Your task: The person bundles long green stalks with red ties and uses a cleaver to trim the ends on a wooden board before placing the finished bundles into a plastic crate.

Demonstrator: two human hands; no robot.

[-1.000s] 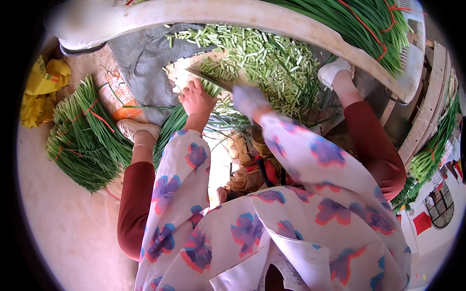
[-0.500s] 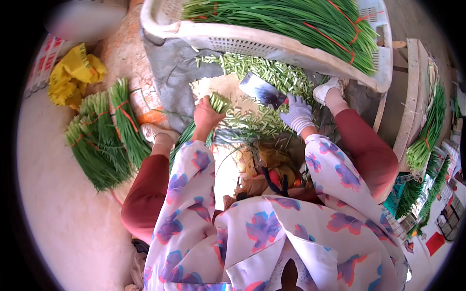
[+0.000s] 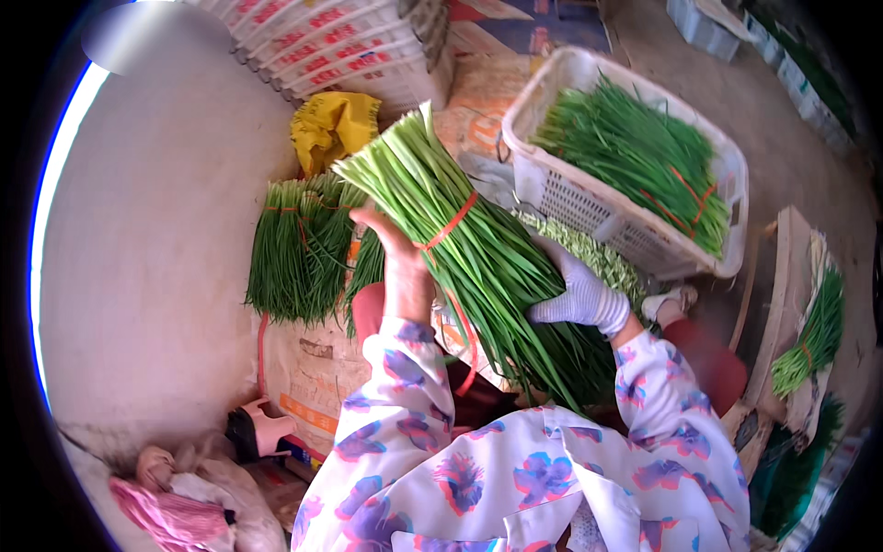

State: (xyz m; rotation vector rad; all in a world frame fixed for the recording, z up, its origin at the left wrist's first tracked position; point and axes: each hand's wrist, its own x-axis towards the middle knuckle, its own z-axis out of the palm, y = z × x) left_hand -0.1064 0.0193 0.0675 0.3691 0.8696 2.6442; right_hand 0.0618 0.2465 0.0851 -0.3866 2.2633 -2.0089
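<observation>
A thick bunch of garlic chives is lifted in front of me, tilted, pale stem ends at the upper left and green leaves running to the lower right. A red tie circles it near the stems, one tail dangling. My bare left hand grips the bunch by its stem end. My right hand, in a pale striped glove, holds the leafy part from the other side, thumb on top. Beyond my right hand lies a heap of cut stem pieces, partly hidden. The knife is not visible.
A white plastic crate of tied chives stands at the far right. More bunches lie on the left beside a yellow bag; stacked white crates stand behind. Another bunch rests on a wooden frame at right.
The chives have been raised off the cutting spot. My right hand has let go of the knife and taken hold of the leaves. The view has swung left.
</observation>
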